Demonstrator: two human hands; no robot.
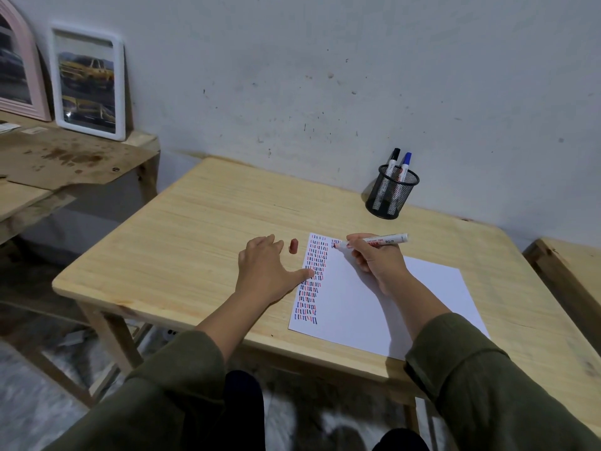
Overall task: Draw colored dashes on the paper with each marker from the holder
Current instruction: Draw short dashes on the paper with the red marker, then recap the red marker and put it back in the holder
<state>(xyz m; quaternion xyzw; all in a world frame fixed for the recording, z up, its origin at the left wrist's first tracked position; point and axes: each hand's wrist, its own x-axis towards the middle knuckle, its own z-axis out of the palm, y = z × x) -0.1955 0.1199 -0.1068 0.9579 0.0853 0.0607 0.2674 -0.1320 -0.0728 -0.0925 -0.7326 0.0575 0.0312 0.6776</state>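
1. Mid-frame, right hand [374, 258] pinches the uncapped white-barrelled red marker [377, 239], tip on the white paper sheet [390, 297].
2. Left hand [263, 271] is spread flat, thumb pinning the sheet's edge; if it lifts, the sheet could skid.
3. Small red cap [293, 246] could roll away.

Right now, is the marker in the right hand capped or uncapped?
Uncapped. The marker in the right hand has its tip on the paper, and a red cap lies on the table.

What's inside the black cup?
The mesh holder has two markers: a black-capped marker and a blue-capped marker. Its very bottom is hard to see.
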